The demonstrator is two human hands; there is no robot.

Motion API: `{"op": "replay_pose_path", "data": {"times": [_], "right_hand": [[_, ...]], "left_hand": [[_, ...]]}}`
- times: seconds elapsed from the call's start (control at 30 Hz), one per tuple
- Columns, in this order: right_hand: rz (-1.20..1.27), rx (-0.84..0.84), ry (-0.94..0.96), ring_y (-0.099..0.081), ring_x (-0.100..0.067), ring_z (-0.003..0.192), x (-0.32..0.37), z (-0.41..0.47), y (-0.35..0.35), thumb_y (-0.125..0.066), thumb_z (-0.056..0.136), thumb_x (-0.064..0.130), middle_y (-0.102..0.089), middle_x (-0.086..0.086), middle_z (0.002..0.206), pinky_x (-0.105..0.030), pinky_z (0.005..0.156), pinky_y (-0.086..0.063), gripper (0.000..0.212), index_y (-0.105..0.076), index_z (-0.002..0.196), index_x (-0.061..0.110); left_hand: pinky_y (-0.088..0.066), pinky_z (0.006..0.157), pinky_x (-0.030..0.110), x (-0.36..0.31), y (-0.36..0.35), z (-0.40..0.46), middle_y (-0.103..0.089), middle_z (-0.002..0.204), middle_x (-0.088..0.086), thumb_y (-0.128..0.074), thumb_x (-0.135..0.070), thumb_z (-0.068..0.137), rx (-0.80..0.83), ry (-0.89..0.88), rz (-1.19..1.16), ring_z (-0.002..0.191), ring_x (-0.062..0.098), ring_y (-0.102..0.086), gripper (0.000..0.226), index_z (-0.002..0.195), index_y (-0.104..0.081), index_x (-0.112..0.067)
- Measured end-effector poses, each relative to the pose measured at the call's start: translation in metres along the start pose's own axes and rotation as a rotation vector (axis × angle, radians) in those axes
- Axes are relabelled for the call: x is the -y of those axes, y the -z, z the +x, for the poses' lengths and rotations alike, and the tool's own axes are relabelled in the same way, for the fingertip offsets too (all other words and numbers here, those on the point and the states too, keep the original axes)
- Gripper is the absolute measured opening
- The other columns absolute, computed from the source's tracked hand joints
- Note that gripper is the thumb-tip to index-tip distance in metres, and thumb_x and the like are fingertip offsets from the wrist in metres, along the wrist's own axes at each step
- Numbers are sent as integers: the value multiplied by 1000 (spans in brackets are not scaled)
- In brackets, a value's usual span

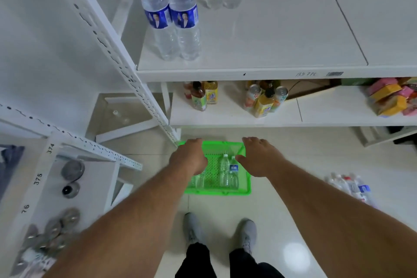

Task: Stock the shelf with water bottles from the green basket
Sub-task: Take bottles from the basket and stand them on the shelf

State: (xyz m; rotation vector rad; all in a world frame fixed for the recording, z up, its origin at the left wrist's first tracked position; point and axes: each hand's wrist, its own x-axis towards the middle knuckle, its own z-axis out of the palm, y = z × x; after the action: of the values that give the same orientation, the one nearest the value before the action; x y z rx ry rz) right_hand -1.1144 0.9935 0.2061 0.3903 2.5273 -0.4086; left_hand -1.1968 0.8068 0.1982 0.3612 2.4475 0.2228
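White shelf (270,36) ahead of me already holds two bottles. On the floor below, the green basket (217,192) holds small water bottles (228,172). My left hand (188,158) and right hand (259,157) reach down over it, relaxed, holding nothing. I judge I'm mid-pickup; next I must grasp a bottle.

Green basket (216,192) on floor, clear bottles (228,172) upright inside; two blue-labelled bottles (172,16) upright on shelf (270,52).

One green basket (217,192), two blue-labelled bottles (171,16), two hands (188,158)
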Motion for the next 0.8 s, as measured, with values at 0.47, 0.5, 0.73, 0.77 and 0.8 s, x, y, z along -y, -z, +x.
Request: {"op": "replay_pose_path", "data": {"times": [0.47,0.5,0.73,0.77,0.8], "right_hand": [[224,217,-254,-44,-33,136,-1,89,-146,-46,100,48,-42,-15,151,-38,109,-39,65,-32,151,9],[250,221,-271,-45,-34,134,-8,103,-158,-46,99,47,-43,-15,150,-38,108,-41,64,-34,149,9],[458,244,-428,-58,-34,117,-65,199,-258,-49,100,37,-54,-19,137,-34,94,-49,54,-41,142,6],[492,246,-456,-58,-34,116,-72,212,-273,-49,100,36,-54,-19,136,-34,93,-49,52,-42,142,6],[515,246,-482,-59,-35,114,-78,227,-287,-50,99,35,-54,-20,135,-34,91,-49,52,-43,141,6]], "left_hand": [[-45,97,30,73,-114,113,-47,147,9,-64,-37,89,162,73,-320,126,28,-52,68,149,-37,-20],[-43,99,29,74,-130,124,-47,147,8,-66,-37,88,165,94,-361,128,26,-51,68,148,-39,-20],[-45,105,40,82,-256,202,-49,145,11,-72,-36,85,221,218,-534,129,25,-52,70,145,-42,-13],[-44,105,39,84,-274,213,-50,144,12,-71,-36,86,226,220,-514,129,24,-52,70,145,-42,-12],[-44,104,38,86,-290,224,-51,144,12,-70,-37,86,228,221,-498,129,24,-52,69,144,-43,-12]]}}
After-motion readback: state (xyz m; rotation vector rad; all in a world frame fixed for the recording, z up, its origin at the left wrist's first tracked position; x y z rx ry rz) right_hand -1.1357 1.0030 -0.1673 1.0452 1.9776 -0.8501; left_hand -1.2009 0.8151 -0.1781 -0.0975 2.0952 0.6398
